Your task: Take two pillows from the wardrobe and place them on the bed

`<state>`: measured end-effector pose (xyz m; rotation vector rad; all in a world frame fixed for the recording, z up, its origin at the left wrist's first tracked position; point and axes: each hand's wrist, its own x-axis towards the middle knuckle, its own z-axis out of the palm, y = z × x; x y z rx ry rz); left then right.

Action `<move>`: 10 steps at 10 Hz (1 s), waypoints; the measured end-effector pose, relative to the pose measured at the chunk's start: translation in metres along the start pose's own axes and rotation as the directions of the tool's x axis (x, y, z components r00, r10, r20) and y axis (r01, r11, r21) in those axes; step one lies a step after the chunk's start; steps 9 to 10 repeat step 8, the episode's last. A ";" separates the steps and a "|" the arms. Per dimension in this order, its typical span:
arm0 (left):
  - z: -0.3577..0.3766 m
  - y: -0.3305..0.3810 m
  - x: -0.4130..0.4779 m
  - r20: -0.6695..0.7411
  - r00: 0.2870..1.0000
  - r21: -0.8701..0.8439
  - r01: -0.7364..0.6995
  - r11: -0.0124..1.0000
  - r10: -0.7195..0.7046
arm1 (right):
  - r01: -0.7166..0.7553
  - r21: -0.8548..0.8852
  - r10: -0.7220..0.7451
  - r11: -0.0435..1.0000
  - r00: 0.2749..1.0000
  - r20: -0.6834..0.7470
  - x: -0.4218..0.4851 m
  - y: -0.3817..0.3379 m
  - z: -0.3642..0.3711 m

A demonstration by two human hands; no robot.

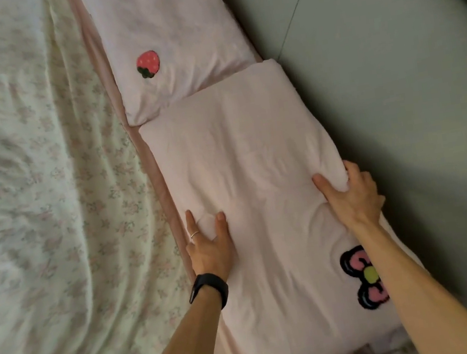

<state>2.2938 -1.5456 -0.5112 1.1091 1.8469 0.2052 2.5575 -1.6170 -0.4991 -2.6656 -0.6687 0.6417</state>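
Left hand (210,250), right hand (350,195) apart, each clamped on side edge of pale pink soft bow-patch pillow (247,156). Nudge square beside pink strawberry-patch pillow (173,28) (corners touching), flush to grey-green padded headboard (395,92).

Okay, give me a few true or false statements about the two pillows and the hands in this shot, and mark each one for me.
1. Both pillows lie along the headboard. True: the strawberry pillow and the bow pillow lie against the green headboard.
2. The right hand grips the strawberry pillow. False: the right hand grips the bow pillow's edge next to the headboard.
3. The left hand wears a black wristband. True: the left hand, with the wristband behind it, is on the bow pillow's other edge.
4. The two pillows lie well apart. False: they meet end to end.
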 end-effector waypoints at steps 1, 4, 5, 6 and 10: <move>0.010 -0.011 -0.012 0.026 1.000 0.096 -0.013 0.995 0.011 | 0.008 -0.174 0.033 0.985 0.971 0.235 -0.001 0.018 0.006; -0.004 -0.021 0.017 0.351 0.801 0.622 -0.587 0.518 0.485 | 0.156 -0.168 -0.145 0.973 0.987 0.074 -0.135 0.041 0.065; -0.021 -0.022 0.052 0.492 0.821 0.734 -0.570 0.370 0.289 | 0.092 -0.240 -0.056 0.966 0.986 0.154 -0.136 0.051 0.080; -0.022 -0.009 0.043 0.511 0.816 0.727 -0.578 0.371 0.272 | 0.089 -0.254 -0.015 0.963 0.960 0.280 -0.120 0.044 0.069; -0.036 0.034 -0.042 0.622 0.702 0.614 -0.712 0.340 0.348 | 0.151 -0.160 -0.063 0.975 0.890 0.451 -0.131 0.026 -0.021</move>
